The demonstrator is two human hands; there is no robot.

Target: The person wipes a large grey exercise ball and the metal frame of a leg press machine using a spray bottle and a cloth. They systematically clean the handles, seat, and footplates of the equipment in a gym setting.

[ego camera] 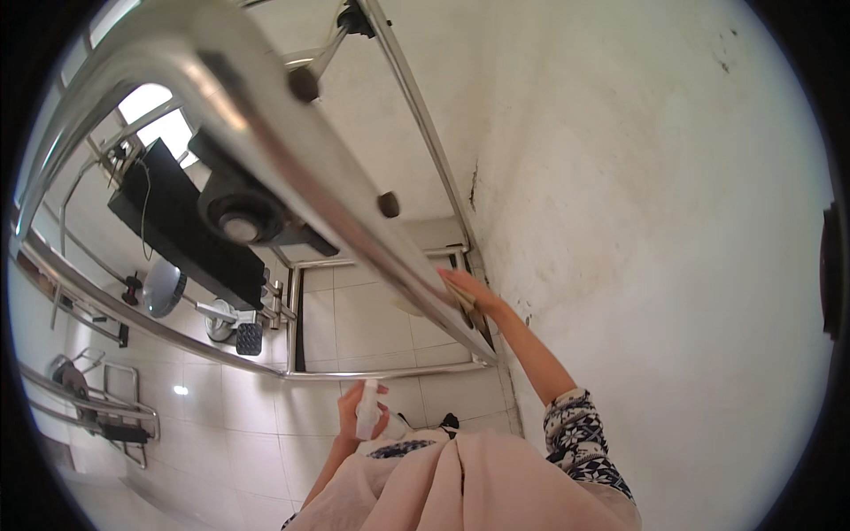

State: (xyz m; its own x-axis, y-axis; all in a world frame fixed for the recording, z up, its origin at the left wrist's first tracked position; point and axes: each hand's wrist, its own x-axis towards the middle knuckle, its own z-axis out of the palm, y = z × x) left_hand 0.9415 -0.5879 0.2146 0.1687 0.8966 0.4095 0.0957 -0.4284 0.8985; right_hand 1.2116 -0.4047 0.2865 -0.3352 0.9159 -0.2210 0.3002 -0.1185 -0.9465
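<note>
My right hand (473, 290) presses a folded yellowish cloth (461, 297) against the lower part of a shiny metal tube frame (372, 245), close to the wall. Part of the cloth is hidden behind my fingers and the tube. Low in front of my body, my left hand (352, 411) grips a white plastic spray bottle (367, 415). The bottle's lower part is hard to make out against my pale apron (465, 484). The tube slants from the upper left down to a corner near the floor, with dark round knobs (388, 204) along it.
A white wall (637, 199) with dark marks rises close on my right. Inside the frame stand a long black padded bench (186, 219) and a black pivot fitting (239, 219). A lower metal rail (385, 373) crosses above the tiled floor (372, 325). Other exercise equipment (99, 405) stands at left.
</note>
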